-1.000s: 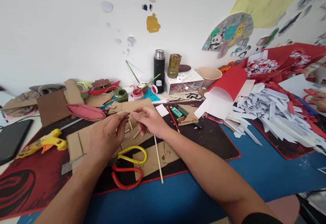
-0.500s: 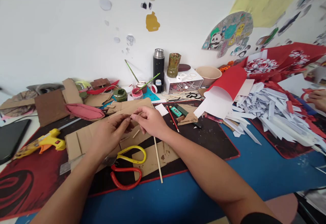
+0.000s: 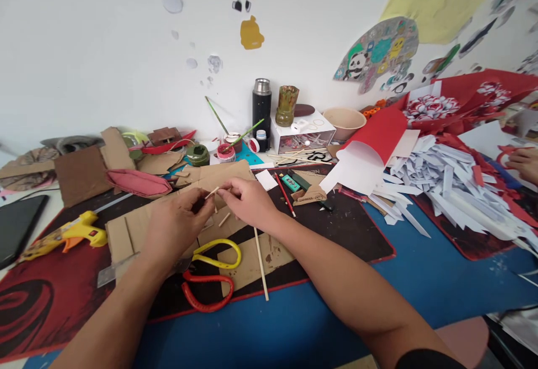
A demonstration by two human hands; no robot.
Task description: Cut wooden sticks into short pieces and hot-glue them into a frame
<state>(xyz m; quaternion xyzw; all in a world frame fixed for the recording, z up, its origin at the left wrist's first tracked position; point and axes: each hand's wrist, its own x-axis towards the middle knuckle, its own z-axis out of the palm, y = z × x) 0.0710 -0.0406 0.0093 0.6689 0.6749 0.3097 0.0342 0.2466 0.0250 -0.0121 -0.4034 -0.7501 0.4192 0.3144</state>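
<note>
A short pale wooden stick (image 3: 212,192) is pinched between my two hands over the cardboard (image 3: 151,212). My left hand (image 3: 179,220) is closed on its near end. The fingertips of my right hand (image 3: 247,201) are closed at the other end, partly hidden. Another short stick piece (image 3: 224,220) lies on the cardboard below. A longer wooden stick (image 3: 260,262) slants toward the table edge, beside a painted-stained cardboard strip (image 3: 275,254). Scissors with yellow and red handles (image 3: 218,264) rest below my left hand, their blades hidden.
A yellow glue gun (image 3: 82,232) lies at the left. Behind are paint jars (image 3: 198,155), a black flask (image 3: 261,106) and a white box (image 3: 302,134). A red pencil (image 3: 284,194) and cutter sit right of my hands. White paper strips (image 3: 441,173) are heaped near another person's hand (image 3: 525,163).
The short stick now shows between my fingertips, where it was barely visible before. My left hand has turned slightly and its fingers have shifted. The rest lies much as before.
</note>
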